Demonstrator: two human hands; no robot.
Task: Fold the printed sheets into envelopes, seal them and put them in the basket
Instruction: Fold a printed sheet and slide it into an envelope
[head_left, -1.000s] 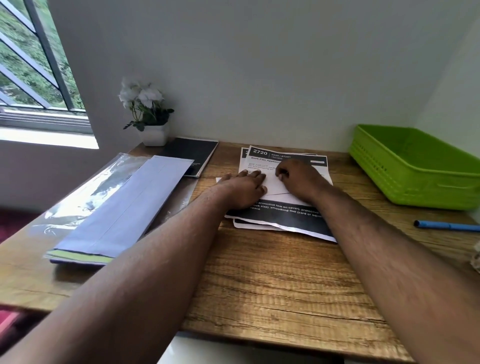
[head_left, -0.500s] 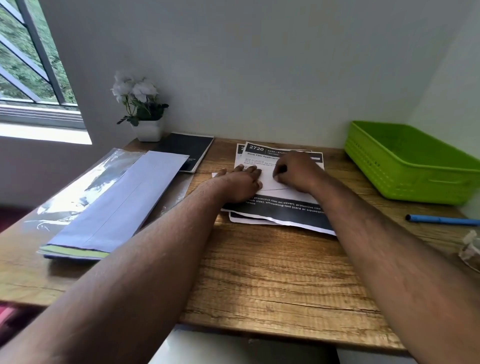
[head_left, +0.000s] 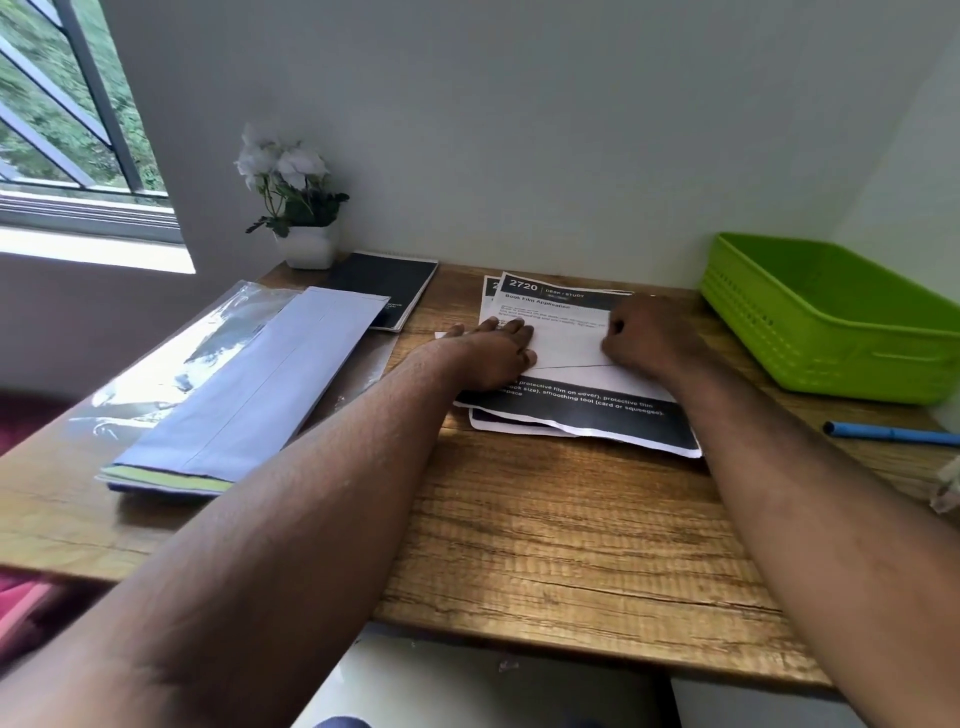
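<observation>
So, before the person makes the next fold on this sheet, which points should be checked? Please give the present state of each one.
1. Left hand lies flat on the folded sheet and holds it down: ok.
2. Right hand presses the sheet with curled fingers; whether it pinches an edge: cannot tell.
3. Folded sheet lies squarely on the printed sheets: not ok, its lower edge runs slanted.
4. Envelopes are within reach on the left: ok.
5. Green basket is open and its inside looks free: ok.
6. Glue or tape for sealing: cannot tell, none is clearly seen.
</observation>
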